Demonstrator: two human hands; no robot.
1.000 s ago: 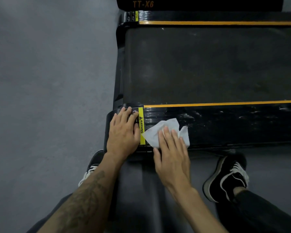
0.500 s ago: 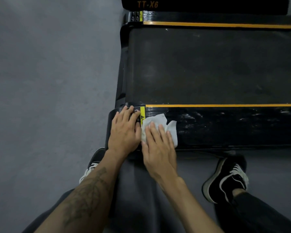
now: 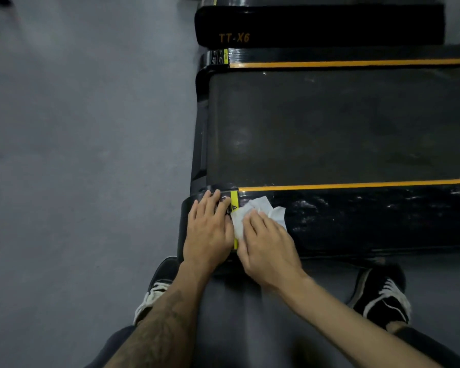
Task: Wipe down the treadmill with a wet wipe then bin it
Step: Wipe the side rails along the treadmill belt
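A: Where is the wet wipe right now?

B: On the near side rail of the treadmill, just to the right of the yellow warning label. The right hand lies flat on it, fingers nearly straight, pressing it onto the glossy black rail. It pinches nothing; the wipe is trapped under the fingertips and its crumpled far edge sticks out beyond them.

A: And the other hand?

B: The left hand rests spread on the rail's rounded end cap, left of the label, fingers straight, holding nothing. My guess is it braces the body.

A: How will the wipe handle?

B: I judge it very light, limp and damp. It should slide easily on the smooth rail but bunch up if pushed from one edge only. Flat pressure across its middle keeps it spread. For binning, pinching a loose corner beyond the fingertips, or scrunching it into the palm, would do; it can't break.

A: What differs from half a second back?

B: The right hand sits about where it was beside the label, though the wipe shows more past the fingers. A second ago hand and wipe were further right of the label. The camera has also tilted up, so the TT-X6 panel sits lower in view.
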